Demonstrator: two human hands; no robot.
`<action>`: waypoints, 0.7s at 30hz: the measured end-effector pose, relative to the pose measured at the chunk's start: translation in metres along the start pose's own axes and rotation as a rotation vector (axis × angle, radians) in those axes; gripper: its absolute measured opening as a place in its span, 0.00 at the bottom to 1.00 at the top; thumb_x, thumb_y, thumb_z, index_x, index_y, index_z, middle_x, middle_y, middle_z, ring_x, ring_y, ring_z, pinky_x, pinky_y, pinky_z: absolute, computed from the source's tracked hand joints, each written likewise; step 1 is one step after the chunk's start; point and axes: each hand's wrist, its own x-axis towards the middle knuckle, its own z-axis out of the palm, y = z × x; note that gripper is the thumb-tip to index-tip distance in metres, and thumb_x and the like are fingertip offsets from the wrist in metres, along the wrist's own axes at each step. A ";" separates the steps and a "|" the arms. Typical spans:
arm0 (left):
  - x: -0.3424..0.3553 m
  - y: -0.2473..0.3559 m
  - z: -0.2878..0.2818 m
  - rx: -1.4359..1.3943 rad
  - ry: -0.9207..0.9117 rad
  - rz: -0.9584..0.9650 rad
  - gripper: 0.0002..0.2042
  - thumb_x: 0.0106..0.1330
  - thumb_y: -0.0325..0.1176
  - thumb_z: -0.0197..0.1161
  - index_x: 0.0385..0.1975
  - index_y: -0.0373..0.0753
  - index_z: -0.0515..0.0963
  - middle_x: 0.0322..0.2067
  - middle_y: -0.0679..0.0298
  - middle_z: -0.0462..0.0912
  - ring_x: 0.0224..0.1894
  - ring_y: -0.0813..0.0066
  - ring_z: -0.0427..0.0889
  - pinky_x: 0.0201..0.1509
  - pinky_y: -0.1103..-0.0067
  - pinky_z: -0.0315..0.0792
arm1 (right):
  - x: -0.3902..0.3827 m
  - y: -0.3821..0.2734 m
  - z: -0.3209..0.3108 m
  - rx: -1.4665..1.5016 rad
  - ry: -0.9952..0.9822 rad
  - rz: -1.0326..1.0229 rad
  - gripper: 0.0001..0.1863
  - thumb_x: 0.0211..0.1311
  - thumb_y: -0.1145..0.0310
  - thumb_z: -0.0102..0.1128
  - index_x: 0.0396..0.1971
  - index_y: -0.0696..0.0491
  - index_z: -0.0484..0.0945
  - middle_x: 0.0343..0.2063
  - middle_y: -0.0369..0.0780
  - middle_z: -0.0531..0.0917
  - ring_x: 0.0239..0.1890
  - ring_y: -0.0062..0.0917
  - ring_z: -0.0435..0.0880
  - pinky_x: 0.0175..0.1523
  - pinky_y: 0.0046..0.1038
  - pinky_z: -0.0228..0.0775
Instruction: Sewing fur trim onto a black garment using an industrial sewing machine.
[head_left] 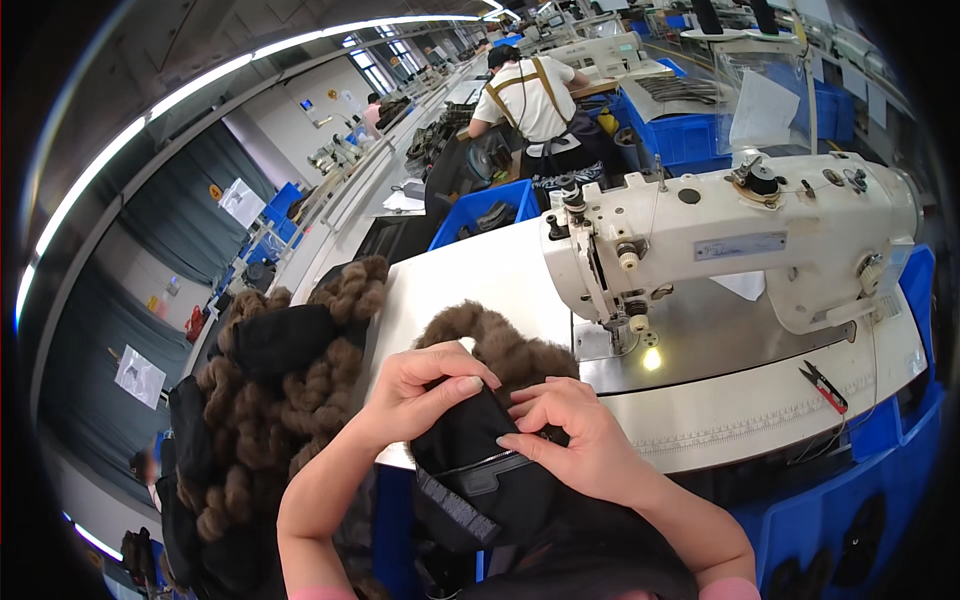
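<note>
A black fabric piece with brown fluffy fur along its far side lies at the table's near edge. On its near part are a zipper-like line and a dark patch. My left hand is closed, thumb and fingers pinching the upper left of the black fabric. My right hand is closed too, its thumb and fingertips gripping the fabric a little to the right. The fur's underside is hidden behind my hands.
A white sewing machine with a lit lamp stands right of my hands. Red-handled thread snips lie on the white table. More fur-trimmed black pieces are heaped at left. A blue bin and a person are beyond.
</note>
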 end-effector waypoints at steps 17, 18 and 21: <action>-0.022 0.120 -0.032 0.730 -0.052 0.694 0.09 0.50 0.25 0.70 0.32 0.37 0.86 0.23 0.67 0.77 0.16 0.80 0.76 0.16 0.86 0.66 | 0.016 -0.068 0.050 0.032 -0.271 -0.293 0.12 0.64 0.65 0.61 0.39 0.59 0.79 0.31 0.43 0.81 0.36 0.37 0.81 0.42 0.34 0.71; -0.040 0.142 -0.027 0.901 -0.043 0.592 0.09 0.49 0.27 0.71 0.32 0.38 0.87 0.24 0.66 0.77 0.17 0.80 0.76 0.17 0.84 0.67 | 0.003 -0.093 0.056 0.165 -0.368 -0.251 0.11 0.66 0.66 0.59 0.35 0.59 0.79 0.26 0.44 0.79 0.32 0.38 0.81 0.39 0.33 0.71; -0.015 0.064 -0.006 0.589 -0.110 0.121 0.07 0.61 0.24 0.67 0.38 0.39 0.86 0.28 0.63 0.79 0.30 0.71 0.80 0.34 0.79 0.74 | -0.015 -0.078 0.034 0.282 -0.420 0.182 0.18 0.73 0.64 0.51 0.26 0.62 0.77 0.16 0.43 0.74 0.23 0.30 0.77 0.34 0.30 0.69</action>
